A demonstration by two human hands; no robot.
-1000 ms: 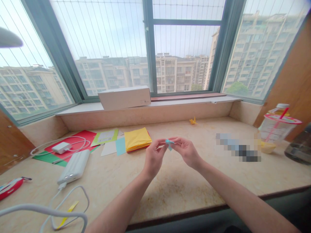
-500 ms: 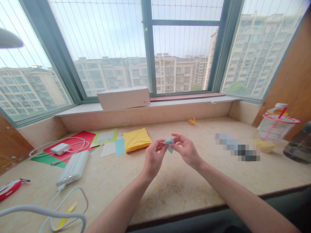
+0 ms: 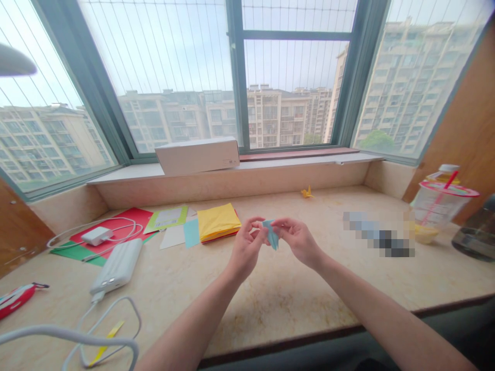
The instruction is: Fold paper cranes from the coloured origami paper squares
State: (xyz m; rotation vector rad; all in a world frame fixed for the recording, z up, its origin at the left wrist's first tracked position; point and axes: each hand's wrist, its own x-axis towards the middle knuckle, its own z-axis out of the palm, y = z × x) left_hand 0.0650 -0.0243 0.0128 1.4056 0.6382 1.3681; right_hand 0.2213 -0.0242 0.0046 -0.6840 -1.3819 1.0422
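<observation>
Head view, hands: left hand (image 3: 248,246) and right hand (image 3: 297,239) close together, fingertips of both pinched on blue paper (image 3: 273,238).
Held piece: folded small, up above the table (image 3: 286,309), point hanging down.
Paper stack (image 3: 218,221): yellow on top, left of hands.
Paper bird (image 3: 307,193): yellow, back of table.
Power bank (image 3: 118,265): left, cable (image 3: 98,297) plugged in.
Cup (image 3: 436,208): far right, red straw (image 3: 448,183).

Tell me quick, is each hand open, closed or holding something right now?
Left hand: closed, fingertips on the folded blue paper.
Right hand: closed, pinching the same paper.
</observation>
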